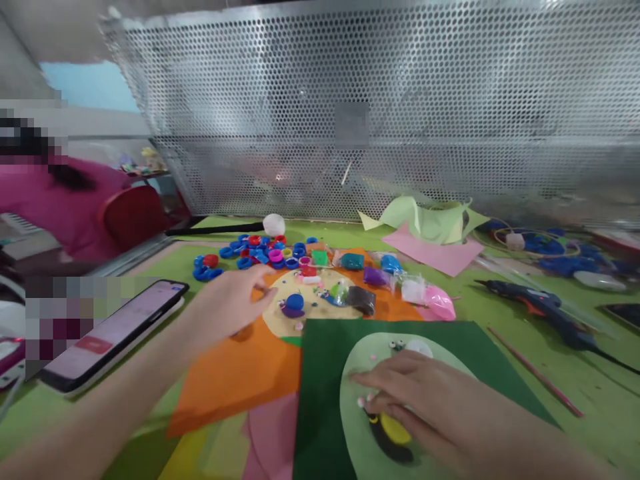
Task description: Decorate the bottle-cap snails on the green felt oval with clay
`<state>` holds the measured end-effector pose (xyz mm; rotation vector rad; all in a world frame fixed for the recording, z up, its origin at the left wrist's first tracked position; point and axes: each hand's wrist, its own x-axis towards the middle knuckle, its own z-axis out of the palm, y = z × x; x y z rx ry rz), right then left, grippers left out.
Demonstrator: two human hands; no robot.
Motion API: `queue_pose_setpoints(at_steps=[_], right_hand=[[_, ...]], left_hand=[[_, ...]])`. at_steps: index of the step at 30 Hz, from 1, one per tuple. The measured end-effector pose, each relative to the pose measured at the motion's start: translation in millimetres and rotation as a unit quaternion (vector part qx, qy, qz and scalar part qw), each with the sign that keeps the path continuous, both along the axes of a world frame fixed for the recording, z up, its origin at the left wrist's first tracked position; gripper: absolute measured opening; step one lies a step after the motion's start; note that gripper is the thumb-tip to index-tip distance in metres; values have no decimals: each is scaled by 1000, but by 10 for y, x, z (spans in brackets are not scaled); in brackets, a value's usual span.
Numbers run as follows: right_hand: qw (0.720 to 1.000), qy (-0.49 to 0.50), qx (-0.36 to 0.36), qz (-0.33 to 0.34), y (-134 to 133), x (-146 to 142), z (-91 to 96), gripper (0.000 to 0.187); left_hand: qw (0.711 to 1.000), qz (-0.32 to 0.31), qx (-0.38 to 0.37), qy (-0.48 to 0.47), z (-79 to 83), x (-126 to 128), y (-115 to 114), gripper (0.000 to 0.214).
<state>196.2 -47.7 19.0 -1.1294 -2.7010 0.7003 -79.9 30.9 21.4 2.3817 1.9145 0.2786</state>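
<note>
My left hand [233, 303] hangs loosely curled and blurred over one orange sheet [235, 373], gripping nothing I can make out. My right hand [420, 400] lies flat, fingers spread, pressing one pale green oval [360, 373] on one dark green sheet [325, 400]. Many blue caps [250, 252] lie beyond, one phone [113, 333] left, one glue gun [540, 308] right.

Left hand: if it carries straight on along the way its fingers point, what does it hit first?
The left hand points up and right over the orange felt sheet. First in that line is probably the small blue and purple clay piece on the round tan felt disc; depth is unclear through motion blur.
</note>
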Motion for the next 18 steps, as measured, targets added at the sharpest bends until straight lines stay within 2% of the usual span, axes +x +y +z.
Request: queue_pose_setpoints(at_steps=[2,7,12,15,18], right_hand=[[1000,3,4,-2,0,-2,-12,36],[1000,-13,1,-8,-16,-15,-32,37],[999,19,43,-15,-13,17,-122,37],[997,37,63,-36,6,50,-174,34],[995,52,76,-40,21,63,-184,33]], left_hand=[[997,36,-64,17,63,-183,46,44],[992,45,-117,32,21,-450,68,41],[987,31,-154,38,-49,-451,16,22],[987,4,-161,11,25,-404,-14,15],[982,-35,-179,-41,135,-317,-52,22]])
